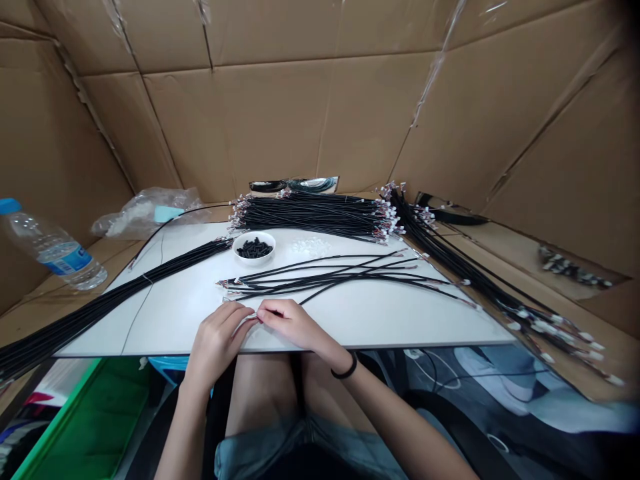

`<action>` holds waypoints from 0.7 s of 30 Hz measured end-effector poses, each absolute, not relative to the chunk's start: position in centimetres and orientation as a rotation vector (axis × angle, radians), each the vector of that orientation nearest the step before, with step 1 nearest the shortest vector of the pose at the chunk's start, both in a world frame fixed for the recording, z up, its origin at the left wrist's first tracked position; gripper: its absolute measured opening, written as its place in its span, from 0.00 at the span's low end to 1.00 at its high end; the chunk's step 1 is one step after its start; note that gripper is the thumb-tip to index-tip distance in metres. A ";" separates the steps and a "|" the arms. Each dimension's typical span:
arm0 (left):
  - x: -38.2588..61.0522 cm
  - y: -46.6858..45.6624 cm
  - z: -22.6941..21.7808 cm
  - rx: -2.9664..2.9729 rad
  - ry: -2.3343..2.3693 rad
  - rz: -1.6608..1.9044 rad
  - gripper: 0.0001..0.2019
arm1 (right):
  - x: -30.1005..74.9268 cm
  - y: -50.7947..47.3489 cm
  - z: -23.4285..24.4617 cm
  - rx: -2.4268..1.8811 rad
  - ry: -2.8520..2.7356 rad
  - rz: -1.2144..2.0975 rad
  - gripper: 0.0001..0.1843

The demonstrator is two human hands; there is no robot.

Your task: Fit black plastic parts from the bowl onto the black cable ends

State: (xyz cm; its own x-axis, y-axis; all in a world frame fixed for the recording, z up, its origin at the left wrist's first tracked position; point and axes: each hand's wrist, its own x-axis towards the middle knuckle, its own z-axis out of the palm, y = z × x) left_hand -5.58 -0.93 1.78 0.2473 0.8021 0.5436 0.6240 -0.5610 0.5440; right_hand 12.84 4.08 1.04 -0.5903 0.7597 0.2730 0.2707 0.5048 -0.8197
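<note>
My left hand (pixel 217 338) and my right hand (pixel 291 323) meet near the table's front edge, fingers closed in a pinch. Between the fingertips shows a short bit of thin reddish and white wires (pixel 253 318), the end of a black cable; small details there are hidden by the fingers. One black cable (pixel 311 295) runs up and right from behind my right hand. Just beyond both hands lies a loose group of black cables (pixel 345 274) with white connectors and bare coloured wires at their ends. A white bowl (pixel 254 261) holding short black tube pieces (pixel 255 248) stands behind them.
Small clear pieces (pixel 311 247) lie right of the bowl. A thick cable stack (pixel 310 217) fills the back. Cable bundles lie along the left (pixel 150 280) and right (pixel 450 260). A water bottle (pixel 65 257) and plastic bag (pixel 150 212) sit left. Cardboard walls (pixel 280 120) enclose the table.
</note>
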 end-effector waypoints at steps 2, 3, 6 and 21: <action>-5.5 -0.9 2.1 2.231 1.330 1.183 0.07 | 12.9 4.0 1.1 -0.836 -2.131 0.991 0.16; -5.5 -0.9 2.2 2.184 1.333 1.170 0.08 | 12.9 3.9 1.2 -0.833 -2.140 0.981 0.15; -5.3 -0.7 2.6 2.003 1.369 1.130 0.10 | 13.0 3.5 1.6 -0.822 -2.173 0.930 0.12; -5.3 -0.2 3.2 1.743 1.304 1.069 0.11 | 12.8 2.9 1.9 -0.722 -2.174 0.752 0.12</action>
State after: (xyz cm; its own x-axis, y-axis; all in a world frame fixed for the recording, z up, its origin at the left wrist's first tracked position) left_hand -5.28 -0.17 3.24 0.1521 0.9674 0.2025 0.3883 -0.2469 0.8878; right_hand 12.84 2.93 1.92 -0.5881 0.6794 0.4387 0.2628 0.6735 -0.6909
